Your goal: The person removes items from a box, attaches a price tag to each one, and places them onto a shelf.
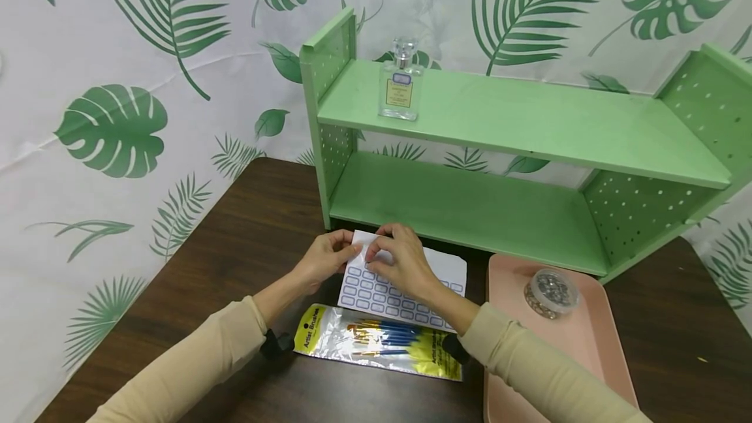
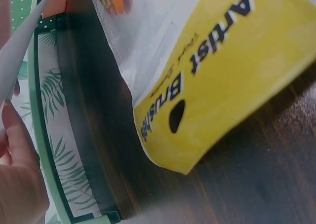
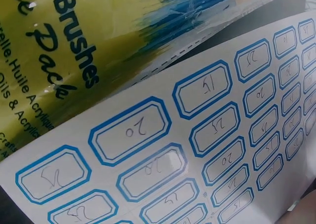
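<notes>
A white sheet of blue-bordered label stickers lies slanted in front of the shelf. My left hand grips its upper left corner between thumb and fingers. Over the upper rows, my right hand pinches at a label, thumb and index fingertips together; the label itself is mostly hidden by the fingers. Handwritten numbers such as 20 and 15 fill the labels in the right wrist view. Just nearer than the sheet is a clear and yellow pack of artist brushes, flat on the table.
A green two-tier shelf stands behind the hands, with a labelled glass perfume bottle on its upper board. To the right, a pink tray holds a round clear tub of small metallic pieces. All stand on a dark wooden table.
</notes>
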The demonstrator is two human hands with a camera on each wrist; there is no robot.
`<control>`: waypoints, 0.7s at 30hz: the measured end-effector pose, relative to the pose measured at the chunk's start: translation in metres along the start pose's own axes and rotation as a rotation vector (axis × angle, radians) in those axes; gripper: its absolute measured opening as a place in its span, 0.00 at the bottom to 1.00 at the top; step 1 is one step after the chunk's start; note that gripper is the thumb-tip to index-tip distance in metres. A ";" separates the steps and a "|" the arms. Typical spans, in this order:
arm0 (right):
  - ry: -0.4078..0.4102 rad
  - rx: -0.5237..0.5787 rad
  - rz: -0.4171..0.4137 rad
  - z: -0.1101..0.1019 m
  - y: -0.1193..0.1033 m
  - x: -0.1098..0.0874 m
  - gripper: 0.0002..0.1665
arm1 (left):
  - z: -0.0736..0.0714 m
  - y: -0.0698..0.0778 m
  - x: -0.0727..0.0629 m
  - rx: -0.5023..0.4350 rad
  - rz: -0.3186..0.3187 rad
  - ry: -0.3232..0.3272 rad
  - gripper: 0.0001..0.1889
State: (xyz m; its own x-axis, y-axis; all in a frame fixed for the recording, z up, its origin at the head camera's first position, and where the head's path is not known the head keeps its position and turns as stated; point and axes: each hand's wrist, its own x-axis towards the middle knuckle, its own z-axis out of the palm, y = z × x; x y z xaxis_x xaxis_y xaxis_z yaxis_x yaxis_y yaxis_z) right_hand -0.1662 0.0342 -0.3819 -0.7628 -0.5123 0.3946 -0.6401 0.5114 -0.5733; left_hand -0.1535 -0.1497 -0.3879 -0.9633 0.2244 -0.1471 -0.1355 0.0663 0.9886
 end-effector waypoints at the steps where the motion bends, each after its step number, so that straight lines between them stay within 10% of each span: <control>1: 0.001 0.000 0.002 0.000 0.000 0.000 0.09 | 0.000 0.000 0.000 0.001 0.001 0.000 0.13; 21: -0.017 0.066 0.043 0.000 0.002 0.000 0.08 | -0.001 -0.003 0.001 0.038 0.013 0.026 0.13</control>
State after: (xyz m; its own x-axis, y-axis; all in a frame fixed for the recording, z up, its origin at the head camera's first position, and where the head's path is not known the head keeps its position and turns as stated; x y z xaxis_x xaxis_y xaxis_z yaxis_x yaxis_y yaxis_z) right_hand -0.1672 0.0351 -0.3831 -0.7872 -0.5027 0.3573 -0.5992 0.4864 -0.6358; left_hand -0.1545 -0.1508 -0.3910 -0.9707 0.2003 -0.1328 -0.1144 0.1005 0.9883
